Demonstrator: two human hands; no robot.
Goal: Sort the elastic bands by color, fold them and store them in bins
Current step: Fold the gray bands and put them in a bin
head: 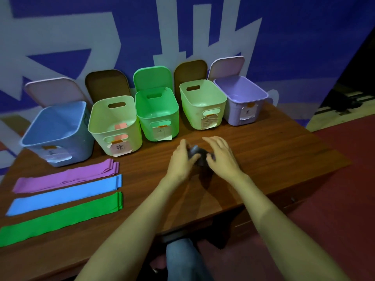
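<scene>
Left hand [182,157] and right hand [220,155] curl fingers round the dark band [197,154] between them. Risk: slackened fingers may let its fold spring open.

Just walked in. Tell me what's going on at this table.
A person's left hand and right hand hold a bunched dark grey elastic band over the brown wooden table. A flat purple band, blue band and green band lie at the left. Five open plastic bins stand behind; one pale green bin holds something pink.
</scene>
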